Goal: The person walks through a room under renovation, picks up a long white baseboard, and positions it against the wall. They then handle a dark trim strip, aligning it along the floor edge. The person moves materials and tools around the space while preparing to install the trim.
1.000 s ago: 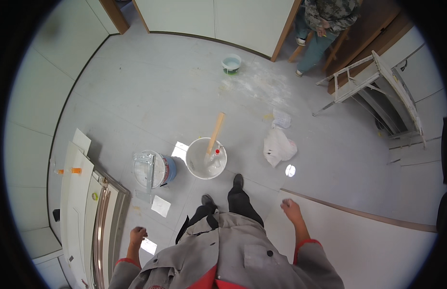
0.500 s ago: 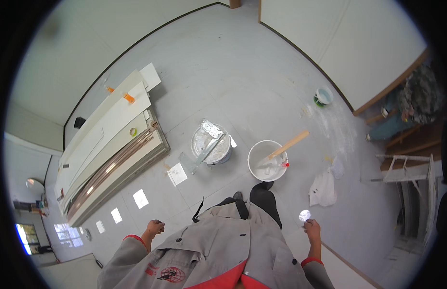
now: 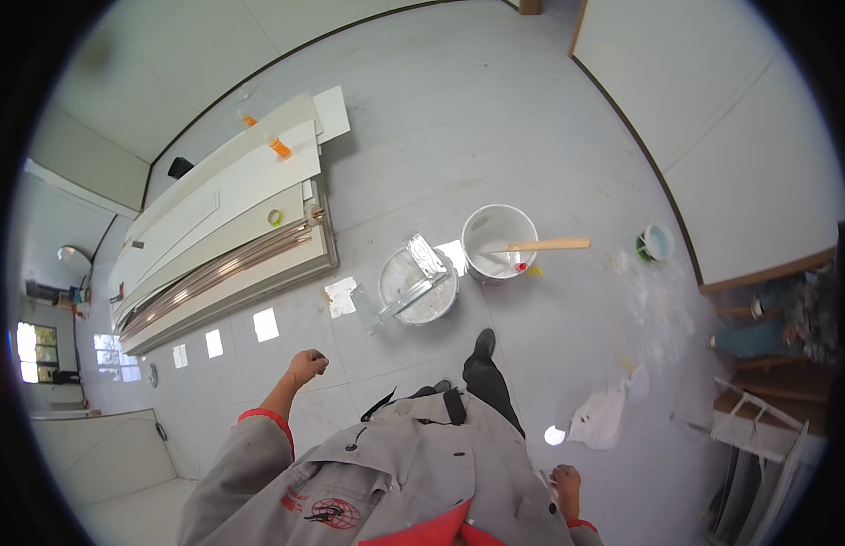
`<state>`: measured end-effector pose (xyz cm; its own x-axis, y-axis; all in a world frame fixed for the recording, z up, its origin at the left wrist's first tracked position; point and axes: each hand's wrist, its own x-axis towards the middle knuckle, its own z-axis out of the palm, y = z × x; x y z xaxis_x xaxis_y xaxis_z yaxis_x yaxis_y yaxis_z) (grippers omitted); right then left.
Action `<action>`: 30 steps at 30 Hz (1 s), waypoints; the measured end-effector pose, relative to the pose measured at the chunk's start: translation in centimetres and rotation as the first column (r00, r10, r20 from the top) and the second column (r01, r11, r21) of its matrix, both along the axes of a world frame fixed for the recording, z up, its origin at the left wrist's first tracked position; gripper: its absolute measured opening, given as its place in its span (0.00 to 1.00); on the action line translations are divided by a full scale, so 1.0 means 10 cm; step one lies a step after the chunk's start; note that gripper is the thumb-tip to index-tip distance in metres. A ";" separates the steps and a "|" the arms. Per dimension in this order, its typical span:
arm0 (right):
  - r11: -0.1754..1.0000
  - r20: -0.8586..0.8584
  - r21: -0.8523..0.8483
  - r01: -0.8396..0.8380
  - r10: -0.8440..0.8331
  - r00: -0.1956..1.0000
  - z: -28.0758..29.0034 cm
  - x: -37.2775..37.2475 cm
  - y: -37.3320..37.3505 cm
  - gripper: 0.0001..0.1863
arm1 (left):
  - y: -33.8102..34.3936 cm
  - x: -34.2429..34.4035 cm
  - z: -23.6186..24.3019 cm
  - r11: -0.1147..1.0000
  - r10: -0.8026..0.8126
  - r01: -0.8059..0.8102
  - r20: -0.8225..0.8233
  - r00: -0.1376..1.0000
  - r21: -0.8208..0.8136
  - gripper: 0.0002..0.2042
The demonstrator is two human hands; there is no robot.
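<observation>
My left hand (image 3: pixel 309 364) is out over the floor with fingers curled and nothing visible in them. My right hand (image 3: pixel 565 484) is curled beside my grey jacket, its contents unclear. Ahead stands a lidded bucket (image 3: pixel 397 268) with long metal tools (image 3: pixel 418 287) lying across its top. Just beyond, to its right, an open white bucket (image 3: pixel 477 218) holds a wooden stick (image 3: pixel 559 244), something red-capped and whitish material. A crumpled white bag (image 3: pixel 595 419) lies on the floor near my right hand.
Stacked boards and copper-coloured strips (image 3: pixel 213 200) with orange bottles (image 3: pixel 279 148) lie left. A small green-white pail (image 3: pixel 657 242) sits by the right wall panel (image 3: pixel 714 136). A person (image 3: pixel 759 337) in camouflage and a paint-spattered stepladder (image 3: pixel 759 419) are right.
My view has turned left, shifting the ladder and person rightward and down. I have stepped forward nearer the buckets; my left hand has moved forward and my right hand back beside the jacket.
</observation>
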<state>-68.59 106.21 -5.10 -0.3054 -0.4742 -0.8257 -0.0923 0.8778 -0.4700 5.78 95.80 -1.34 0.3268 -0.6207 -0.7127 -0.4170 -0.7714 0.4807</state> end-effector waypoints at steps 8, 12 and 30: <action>0.991 0.164 0.059 -0.118 0.107 0.981 -0.19 -0.22 -1.64 0.13 | -0.65 -0.44 0.36 0.972 0.144 -0.143 -0.012 0.990 -0.188 0.16; 0.990 0.014 0.115 -0.079 0.078 0.997 -0.06 -0.71 -2.27 0.10 | -0.83 -0.95 0.36 0.990 -0.001 0.000 -0.010 1.000 -0.144 0.16; 0.506 -0.205 -0.381 -0.774 0.770 0.605 0.29 2.79 -6.73 0.17 | 1.61 -0.88 -0.23 0.589 0.793 -0.762 -0.010 0.610 0.270 0.13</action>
